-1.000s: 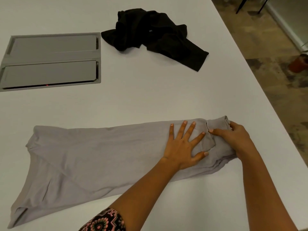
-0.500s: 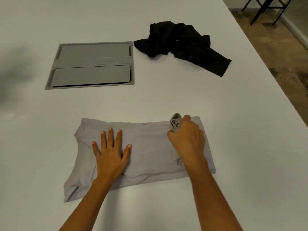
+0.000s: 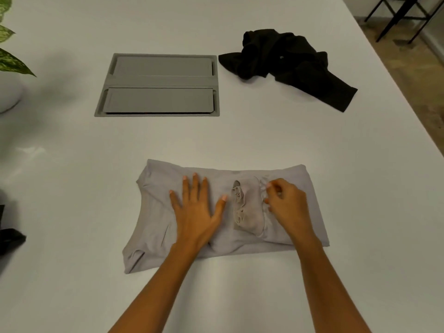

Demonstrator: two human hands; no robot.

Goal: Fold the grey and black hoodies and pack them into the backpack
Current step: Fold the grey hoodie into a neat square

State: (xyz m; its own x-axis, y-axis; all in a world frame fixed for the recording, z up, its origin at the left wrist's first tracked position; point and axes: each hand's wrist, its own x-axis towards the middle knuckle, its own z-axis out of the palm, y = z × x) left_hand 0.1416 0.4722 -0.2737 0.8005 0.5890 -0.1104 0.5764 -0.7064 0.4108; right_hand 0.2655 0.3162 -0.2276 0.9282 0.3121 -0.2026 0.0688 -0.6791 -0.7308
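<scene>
Left hand [image 3: 195,212] flat on grey hoodie [image 3: 153,207] (fingers spread), right hand [image 3: 286,203] pinching its fabric

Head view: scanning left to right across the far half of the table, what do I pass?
White plant pot → grey recessed panel → crumpled black hoodie → black frame legs on the floor past the table's right edge.

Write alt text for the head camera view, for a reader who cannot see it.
A person's left hand presses flat on a partly folded grey hoodie on a white table, while the right hand pinches its fabric. A crumpled black hoodie lies farther back, beside a grey recessed panel.
</scene>
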